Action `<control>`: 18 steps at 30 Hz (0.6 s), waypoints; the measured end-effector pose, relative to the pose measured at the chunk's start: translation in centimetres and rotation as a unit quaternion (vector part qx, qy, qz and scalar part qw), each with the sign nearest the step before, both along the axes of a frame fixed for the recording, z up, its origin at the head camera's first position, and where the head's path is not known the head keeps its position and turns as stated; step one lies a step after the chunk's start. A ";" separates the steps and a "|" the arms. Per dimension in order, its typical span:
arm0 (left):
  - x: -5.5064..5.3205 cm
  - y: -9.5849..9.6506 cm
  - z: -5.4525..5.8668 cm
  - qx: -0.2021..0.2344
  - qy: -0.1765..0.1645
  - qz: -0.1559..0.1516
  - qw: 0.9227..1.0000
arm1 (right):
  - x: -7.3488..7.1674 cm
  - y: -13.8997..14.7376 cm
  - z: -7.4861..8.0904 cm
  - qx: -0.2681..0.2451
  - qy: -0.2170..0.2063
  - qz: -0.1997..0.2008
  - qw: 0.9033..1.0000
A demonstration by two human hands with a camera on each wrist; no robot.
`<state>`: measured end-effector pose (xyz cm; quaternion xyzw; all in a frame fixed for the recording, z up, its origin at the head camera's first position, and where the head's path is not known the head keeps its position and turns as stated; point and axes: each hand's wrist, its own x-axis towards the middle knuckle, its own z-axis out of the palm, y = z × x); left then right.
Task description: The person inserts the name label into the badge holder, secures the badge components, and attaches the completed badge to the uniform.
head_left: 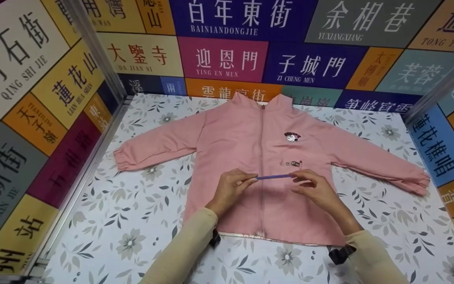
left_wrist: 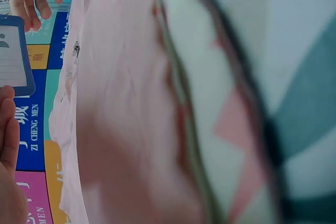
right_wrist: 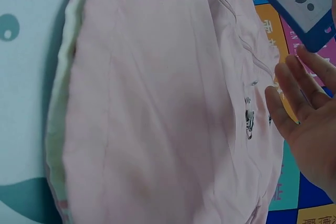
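A blue-framed ID badge holder with a white card inside is seen nearly edge-on in the head view, above the middle of a pink zip jacket. My left hand pinches its left end between thumb and fingers. At the other end, my right hand has its index fingertip right at the holder's edge, the thumb and other fingers spread apart. The right wrist view shows the holder's frame just beyond the spread right fingers. The card's printing shows in the left wrist view.
The jacket lies flat, sleeves out, its zip fastened and a cartoon patch on the chest. Under it is a floral white table cover. Sign-covered panels stand behind and at both sides.
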<state>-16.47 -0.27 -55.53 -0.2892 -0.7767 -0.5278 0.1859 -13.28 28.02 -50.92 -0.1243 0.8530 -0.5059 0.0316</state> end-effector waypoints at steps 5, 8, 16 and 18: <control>0.2 0.0 0.0 0.038 -0.093 -0.015 0.995 | -0.8 0.6 -0.7 -0.013 0.009 -0.035 0.999; 0.3 0.1 -0.1 0.067 -0.148 -0.029 0.986 | -1.7 1.2 -1.3 -0.002 0.019 -0.064 0.998; 0.5 0.1 0.0 0.084 -0.223 -0.034 0.971 | -5.1 2.0 -2.4 0.036 0.043 -0.136 0.989; 0.6 0.2 -0.1 0.101 -0.238 -0.038 0.965 | -5.8 2.1 -2.7 0.060 0.049 -0.142 0.987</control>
